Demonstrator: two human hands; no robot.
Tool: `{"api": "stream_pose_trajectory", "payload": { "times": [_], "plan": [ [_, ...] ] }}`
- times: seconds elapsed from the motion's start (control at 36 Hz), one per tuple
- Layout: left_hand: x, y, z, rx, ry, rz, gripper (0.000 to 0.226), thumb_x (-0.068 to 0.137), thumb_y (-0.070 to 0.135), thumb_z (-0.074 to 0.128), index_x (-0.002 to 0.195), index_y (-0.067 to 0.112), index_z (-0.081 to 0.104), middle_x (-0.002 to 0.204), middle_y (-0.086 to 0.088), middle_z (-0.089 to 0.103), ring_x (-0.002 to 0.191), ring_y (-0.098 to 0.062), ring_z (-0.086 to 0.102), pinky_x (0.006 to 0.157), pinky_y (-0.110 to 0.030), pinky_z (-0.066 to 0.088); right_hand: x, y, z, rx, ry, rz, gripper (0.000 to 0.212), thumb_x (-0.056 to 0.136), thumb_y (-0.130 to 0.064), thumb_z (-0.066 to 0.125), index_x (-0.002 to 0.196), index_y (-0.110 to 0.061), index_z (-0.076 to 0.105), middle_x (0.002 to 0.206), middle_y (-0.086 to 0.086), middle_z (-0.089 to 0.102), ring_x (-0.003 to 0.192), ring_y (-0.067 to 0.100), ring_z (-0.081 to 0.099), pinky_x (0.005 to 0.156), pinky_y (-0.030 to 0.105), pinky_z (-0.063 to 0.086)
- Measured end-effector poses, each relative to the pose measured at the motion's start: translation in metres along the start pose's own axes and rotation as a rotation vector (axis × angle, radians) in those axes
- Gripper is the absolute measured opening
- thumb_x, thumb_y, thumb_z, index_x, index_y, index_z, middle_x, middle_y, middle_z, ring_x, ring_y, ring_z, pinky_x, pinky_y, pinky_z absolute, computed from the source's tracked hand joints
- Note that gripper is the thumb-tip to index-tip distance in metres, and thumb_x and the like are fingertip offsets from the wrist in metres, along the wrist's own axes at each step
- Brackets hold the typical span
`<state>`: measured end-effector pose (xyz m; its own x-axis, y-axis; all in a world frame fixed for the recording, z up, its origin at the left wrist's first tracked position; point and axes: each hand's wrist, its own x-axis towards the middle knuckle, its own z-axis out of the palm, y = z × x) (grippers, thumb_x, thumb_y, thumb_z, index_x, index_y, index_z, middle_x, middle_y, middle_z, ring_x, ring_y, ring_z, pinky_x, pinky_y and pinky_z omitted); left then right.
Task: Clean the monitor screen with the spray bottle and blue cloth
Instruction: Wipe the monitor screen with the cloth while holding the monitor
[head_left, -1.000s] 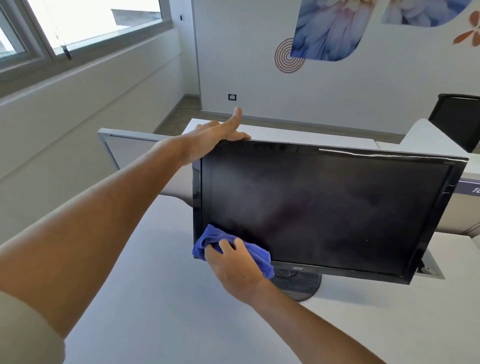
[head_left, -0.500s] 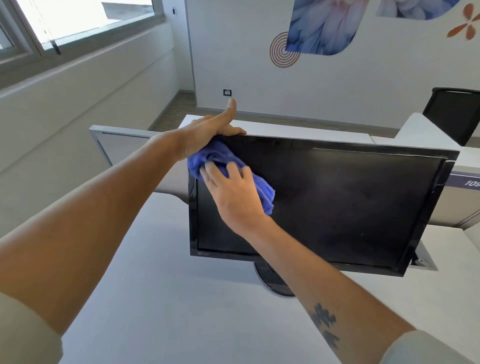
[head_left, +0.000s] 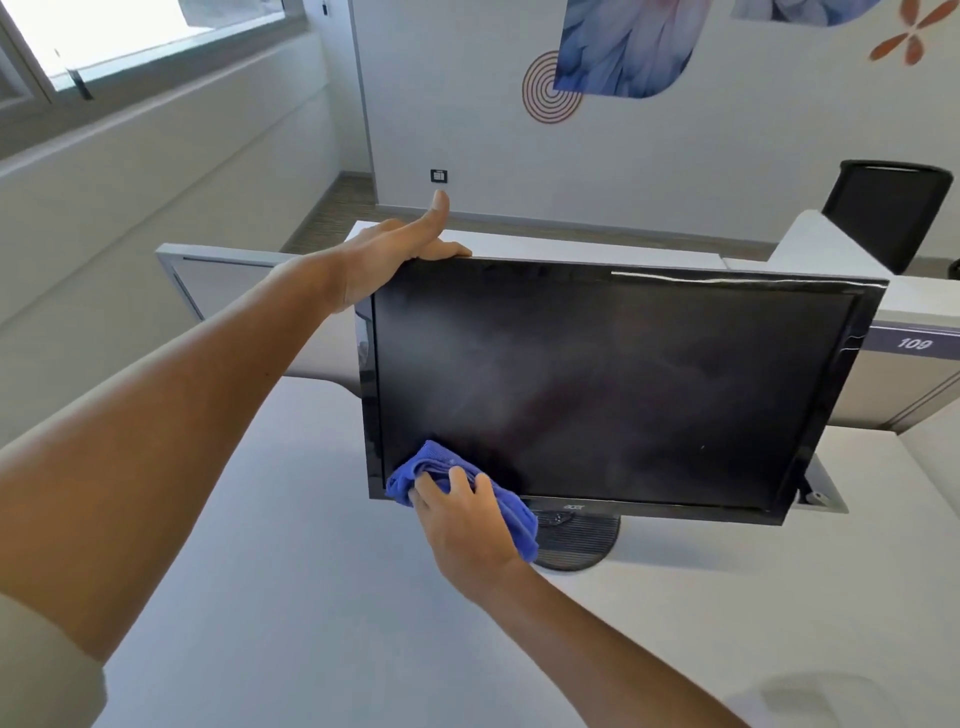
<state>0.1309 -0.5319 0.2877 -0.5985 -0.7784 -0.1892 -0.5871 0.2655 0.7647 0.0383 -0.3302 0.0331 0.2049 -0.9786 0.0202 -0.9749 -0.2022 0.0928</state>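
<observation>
A black monitor (head_left: 618, 384) is standing upright on its round base, its dark screen streaked; a bunched blue cloth (head_left: 441, 470) is pressing against its 7 o'clock corner.

Bright daylight from window (head_left: 130, 36); wide-angle edges bend

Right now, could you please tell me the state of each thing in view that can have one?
Black flat monitor: upright on its round stand, screen dark, faint smears.
Crumpled blue cloth: pressed against the screen's lower left corner.
Right hand: gripping the cloth.
Left hand: resting on the monitor's top left corner, thumb raised.
Black office chair: unoccupied, behind the far desk.
</observation>
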Motion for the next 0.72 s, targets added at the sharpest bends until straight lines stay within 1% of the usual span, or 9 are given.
{"api": "stream_pose_trajectory", "payload": {
  "times": [0.06,0.14,0.22,0.28,0.39,0.47,0.58,0.64,0.72],
  "plan": [
    [0.001,-0.001,0.000,0.003,0.012,0.003,0.105,0.068,0.110,0.015,0.136,0.054,0.072,0.173,0.015,0.042,0.168,-0.016,0.021,0.137,-0.058,-0.001,-0.007,0.002,-0.004,-0.011,0.001,0.029,0.048,0.076,-0.019,0.085,0.121,-0.015,0.068,0.113,0.001,0.059,0.095,0.030,0.058,0.078,0.046,0.052],
    [0.002,-0.004,0.001,0.007,0.012,0.010,0.101,0.071,0.106,0.016,0.137,0.053,0.072,0.174,0.014,0.041,0.168,-0.017,0.020,0.138,-0.057,0.000,-0.021,0.013,-0.007,-0.004,-0.014,0.096,0.042,0.081,-0.020,0.082,0.120,-0.018,0.067,0.113,0.001,0.062,0.097,0.031,0.061,0.082,0.046,0.053],
    [0.001,-0.007,0.000,0.009,0.009,0.031,0.101,0.072,0.106,0.016,0.136,0.052,0.073,0.175,0.013,0.039,0.169,-0.017,0.018,0.138,-0.057,-0.001,-0.036,0.028,-0.013,0.020,-0.059,0.170,0.037,0.088,-0.016,0.075,0.123,-0.020,0.063,0.118,-0.001,0.062,0.097,0.030,0.059,0.084,0.045,0.050],
    [0.000,-0.008,0.000,-0.001,0.012,0.036,0.099,0.073,0.105,0.018,0.135,0.052,0.073,0.176,0.013,0.038,0.169,-0.018,0.018,0.137,-0.058,-0.001,-0.045,0.040,-0.015,0.036,-0.076,0.220,0.039,0.091,-0.013,0.070,0.128,-0.021,0.059,0.126,0.000,0.060,0.104,0.031,0.057,0.087,0.045,0.046],
    [-0.001,-0.007,0.002,-0.010,0.008,0.048,0.096,0.075,0.104,0.019,0.135,0.052,0.073,0.175,0.013,0.039,0.169,-0.019,0.018,0.136,-0.060,0.000,-0.062,0.066,-0.019,0.033,-0.130,0.310,0.047,0.091,-0.018,0.074,0.134,-0.023,0.056,0.138,-0.001,0.056,0.114,0.030,0.055,0.093,0.043,0.042],
    [-0.002,-0.005,0.003,0.002,0.010,0.044,0.097,0.073,0.105,0.019,0.136,0.053,0.073,0.178,0.010,0.035,0.170,-0.021,0.015,0.136,-0.062,-0.001,-0.076,0.086,-0.022,0.017,-0.165,0.376,0.052,0.089,-0.018,0.077,0.136,-0.026,0.057,0.138,-0.004,0.057,0.116,0.028,0.055,0.091,0.042,0.040],
    [-0.004,-0.003,0.003,0.014,0.013,0.034,0.097,0.076,0.103,0.019,0.139,0.051,0.071,0.179,0.010,0.032,0.170,-0.021,0.011,0.136,-0.063,-0.001,-0.097,0.115,-0.024,0.011,-0.169,0.463,0.046,0.090,-0.011,0.069,0.132,-0.030,0.061,0.137,-0.007,0.057,0.116,0.026,0.055,0.084,0.038,0.034],
    [-0.004,-0.003,0.003,0.013,0.013,0.036,0.095,0.079,0.101,0.019,0.140,0.050,0.071,0.179,0.011,0.033,0.170,-0.021,0.011,0.135,-0.063,0.000,-0.107,0.130,-0.026,0.001,-0.179,0.502,0.044,0.092,-0.010,0.065,0.130,-0.032,0.062,0.137,-0.009,0.057,0.119,0.025,0.055,0.086,0.037,0.036],
    [-0.005,-0.004,0.003,0.014,0.013,0.048,0.095,0.077,0.102,0.020,0.138,0.051,0.072,0.178,0.010,0.034,0.170,-0.020,0.012,0.136,-0.061,0.000,-0.121,0.153,-0.029,-0.034,-0.204,0.560,0.042,0.094,-0.011,0.063,0.130,-0.034,0.063,0.136,-0.009,0.057,0.122,0.023,0.054,0.091,0.037,0.040]
  ]
}}
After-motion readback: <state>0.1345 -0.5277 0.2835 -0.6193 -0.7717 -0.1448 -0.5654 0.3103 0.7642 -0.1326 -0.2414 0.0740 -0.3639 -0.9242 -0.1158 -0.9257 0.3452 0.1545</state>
